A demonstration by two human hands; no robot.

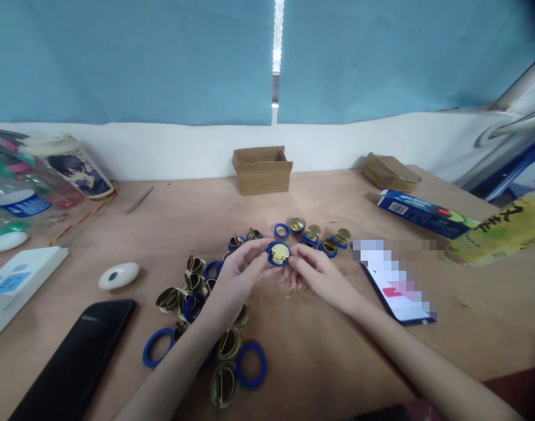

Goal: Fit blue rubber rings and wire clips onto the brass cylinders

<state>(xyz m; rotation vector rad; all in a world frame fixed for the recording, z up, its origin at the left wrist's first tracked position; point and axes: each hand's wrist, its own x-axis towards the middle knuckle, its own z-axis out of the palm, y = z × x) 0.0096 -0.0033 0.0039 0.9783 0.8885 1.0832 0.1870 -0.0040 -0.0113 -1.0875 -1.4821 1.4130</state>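
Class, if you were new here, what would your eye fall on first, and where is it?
Probably the blue-rimmed, gold-coloured disc, held between the left hand and right hand near the centre. Then the broad blue cloth across the top, split by a bright vertical gap. Below, metal pieces and blue rings lie scattered, mostly left of centre.

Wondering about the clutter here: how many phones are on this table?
2: a black rectangular phone with a dark screen at lower left, and a dark-edged rectangular phone with a lit screen at right. Others might be hidden.
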